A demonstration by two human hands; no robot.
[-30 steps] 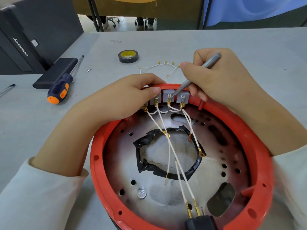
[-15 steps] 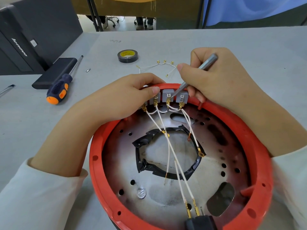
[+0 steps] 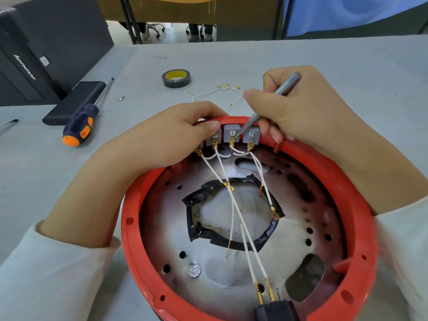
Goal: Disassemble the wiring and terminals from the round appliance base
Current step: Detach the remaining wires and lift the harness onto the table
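Pressing a slim grey metal pick [image 3: 273,105], pinched in the right hand [image 3: 298,107], into the middle grey plastic terminal block [image 3: 231,133] calls for steady downward pressure while the left hand [image 3: 162,144], fingers closed on the neighbouring blocks, braces the round red plastic base [image 3: 134,228] on the tabletop [image 3: 347,66]; thin white wires [image 3: 240,218] end in brass lugs.

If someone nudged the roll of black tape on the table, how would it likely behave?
The tape roll lies flat on the table, so it would probably slide rather than roll. It looks small and hollow, likely light. Stood on edge, it would probably roll off.
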